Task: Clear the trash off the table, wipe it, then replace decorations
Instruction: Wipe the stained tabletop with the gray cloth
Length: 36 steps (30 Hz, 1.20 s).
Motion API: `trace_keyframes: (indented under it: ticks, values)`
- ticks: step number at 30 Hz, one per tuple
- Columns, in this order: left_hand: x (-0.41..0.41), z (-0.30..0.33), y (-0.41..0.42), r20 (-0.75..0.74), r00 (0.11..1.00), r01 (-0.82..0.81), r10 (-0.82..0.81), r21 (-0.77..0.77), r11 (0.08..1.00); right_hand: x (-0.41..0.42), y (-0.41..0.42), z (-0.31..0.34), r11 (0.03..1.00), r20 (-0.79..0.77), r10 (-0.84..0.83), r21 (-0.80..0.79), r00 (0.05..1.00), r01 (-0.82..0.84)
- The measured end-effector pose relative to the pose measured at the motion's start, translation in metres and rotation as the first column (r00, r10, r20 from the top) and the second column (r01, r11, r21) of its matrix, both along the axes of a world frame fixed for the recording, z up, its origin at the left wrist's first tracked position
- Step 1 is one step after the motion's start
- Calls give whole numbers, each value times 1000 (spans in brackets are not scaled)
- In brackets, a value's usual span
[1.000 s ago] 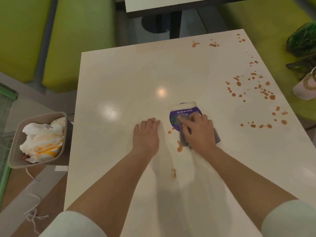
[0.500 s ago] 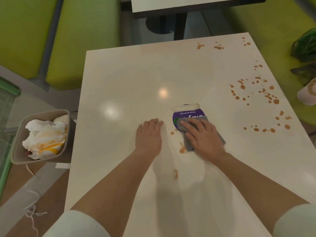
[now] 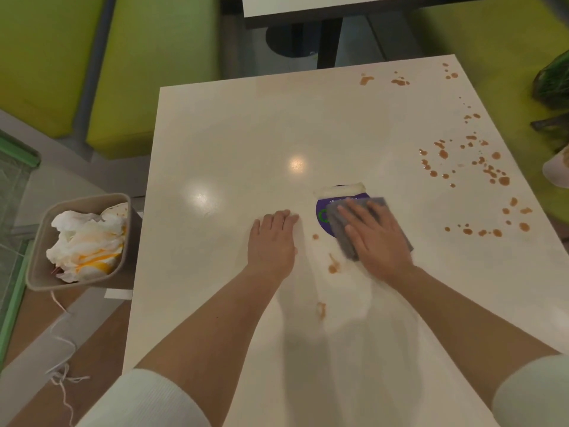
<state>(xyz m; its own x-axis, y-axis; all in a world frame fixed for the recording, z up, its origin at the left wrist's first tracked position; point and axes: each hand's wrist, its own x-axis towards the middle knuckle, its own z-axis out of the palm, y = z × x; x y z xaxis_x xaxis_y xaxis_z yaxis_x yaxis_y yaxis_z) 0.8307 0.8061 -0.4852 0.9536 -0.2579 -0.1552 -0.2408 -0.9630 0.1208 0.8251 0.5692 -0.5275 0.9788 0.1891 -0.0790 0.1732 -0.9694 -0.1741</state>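
A cream table [image 3: 246,124] carries brown sauce spots [image 3: 480,167] along its right side and a few smears [image 3: 333,266] near the middle. My right hand [image 3: 377,238] presses a grey cloth [image 3: 340,232] flat on the tabletop, half over a round purple sticker [image 3: 323,215]. My left hand [image 3: 272,241] lies flat on the table just left of the cloth, fingers together, holding nothing.
A grey bin [image 3: 40,266] with crumpled stained paper [image 3: 87,245] stands off the table's left edge. Green benches [image 3: 147,57] flank the table. A green plant [image 3: 552,78] and a pale cup [image 3: 557,167] sit on the right bench. Another table [image 3: 338,7] stands beyond.
My right hand has slid the grey cloth to the right and a little away, covering more of the purple sticker. The left hand has stayed flat in place.
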Motion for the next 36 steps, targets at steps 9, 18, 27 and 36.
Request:
trace_keyframes:
  ticks: [9,18,27,36]
  values:
    - [1,0,-1,-12,1000,1,-1,30,1000,-16,26,8,976,-17,213,37,977,-213]
    - [-1,0,-1,-27,1000,3,-2,23,1000,10,48,13,998,-31,-26,57,999,27]
    - [-1,1,0,-34,999,11,-11,5,1000,22,24,9,989,-32,-135,58,990,137]
    - [1,2,2,-26,1000,13,-13,-1,1000,-26,4,3,997,28,77,-34,997,-76]
